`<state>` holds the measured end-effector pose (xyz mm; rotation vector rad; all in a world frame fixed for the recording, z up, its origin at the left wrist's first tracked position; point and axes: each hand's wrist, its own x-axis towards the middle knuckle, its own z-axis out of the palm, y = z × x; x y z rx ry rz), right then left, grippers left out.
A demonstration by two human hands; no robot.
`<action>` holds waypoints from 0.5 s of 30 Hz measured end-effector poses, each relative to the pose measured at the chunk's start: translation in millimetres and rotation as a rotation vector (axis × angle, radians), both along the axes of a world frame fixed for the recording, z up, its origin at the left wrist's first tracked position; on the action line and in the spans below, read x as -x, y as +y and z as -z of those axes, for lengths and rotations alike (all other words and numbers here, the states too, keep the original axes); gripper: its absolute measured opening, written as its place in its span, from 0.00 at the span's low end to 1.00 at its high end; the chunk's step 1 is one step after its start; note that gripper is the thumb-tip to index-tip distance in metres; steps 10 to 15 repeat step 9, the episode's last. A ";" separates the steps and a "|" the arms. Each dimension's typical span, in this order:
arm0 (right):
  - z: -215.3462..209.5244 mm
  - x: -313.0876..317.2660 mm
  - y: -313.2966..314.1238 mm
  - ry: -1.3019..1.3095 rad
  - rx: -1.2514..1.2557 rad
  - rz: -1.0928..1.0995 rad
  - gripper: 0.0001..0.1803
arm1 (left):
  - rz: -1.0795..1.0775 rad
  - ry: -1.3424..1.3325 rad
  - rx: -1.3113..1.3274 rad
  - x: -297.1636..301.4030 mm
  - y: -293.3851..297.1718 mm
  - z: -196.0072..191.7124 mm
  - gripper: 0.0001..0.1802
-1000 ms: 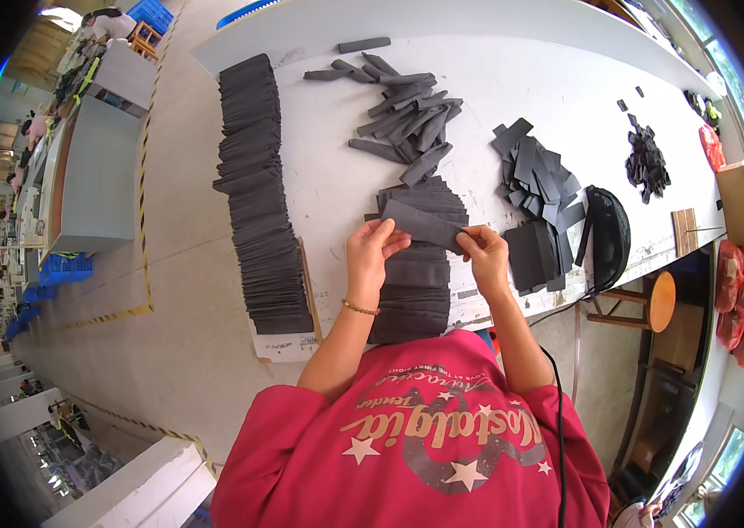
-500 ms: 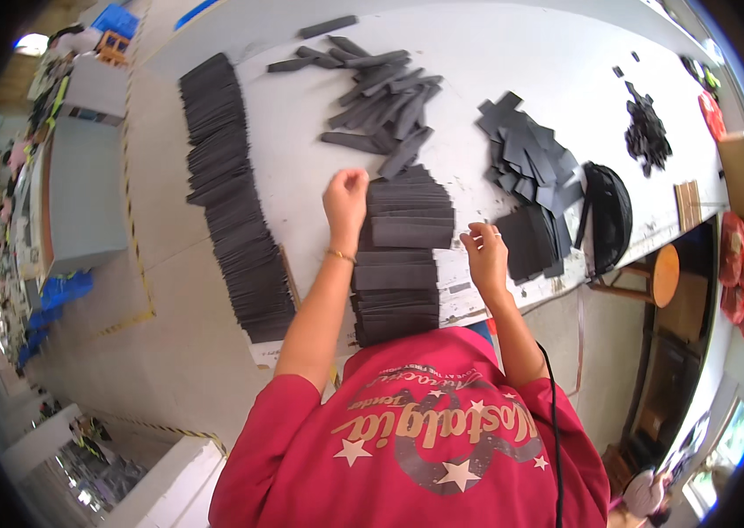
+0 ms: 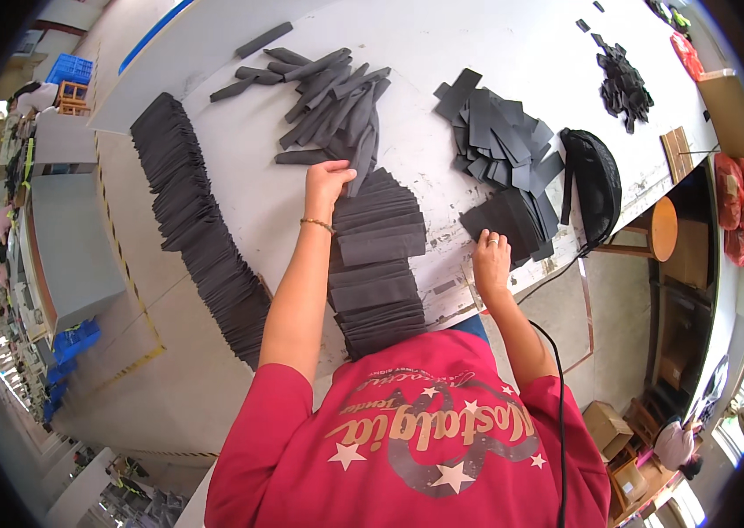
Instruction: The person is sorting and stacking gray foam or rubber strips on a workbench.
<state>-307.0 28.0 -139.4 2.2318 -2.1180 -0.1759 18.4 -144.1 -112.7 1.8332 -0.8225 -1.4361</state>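
Observation:
My left hand [image 3: 329,183] pinches the near end of a dark grey folded fabric strip [image 3: 362,158] at the bottom of a loose heap of such strips [image 3: 323,101]. Just below that hand, a row of overlapping dark fabric pieces [image 3: 381,245] runs down toward my body. My right hand [image 3: 491,262] is at the lower left edge of a stack of flat black rectangular pieces [image 3: 505,218], its fingertips closed on the edge of a piece. More flat black pieces [image 3: 495,132] lie fanned out beyond that stack.
A long row of overlapped dark pieces [image 3: 189,198] lies along the table's left side. A black mesh-like pouch [image 3: 593,189] sits right of the flat pieces. Small black parts [image 3: 624,88] are heaped at the far right. An orange-topped stool [image 3: 664,229] stands beside the table [image 3: 425,40].
My left hand has come to the heap and taken hold of a strip's end. My right hand has moved to the edge of the flat black stack. The view has shifted.

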 end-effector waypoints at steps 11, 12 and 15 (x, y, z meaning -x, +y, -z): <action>-8.3 6.0 7.2 -0.174 0.066 -0.128 0.15 | -0.315 0.574 0.101 -36.9 59.9 -29.5 0.09; -8.3 6.0 7.2 -0.174 0.066 -0.128 0.15 | -0.315 0.574 0.101 -36.9 59.9 -29.5 0.09; -8.3 6.0 7.2 -0.174 0.066 -0.128 0.15 | -0.315 0.574 0.101 -36.9 59.9 -29.5 0.09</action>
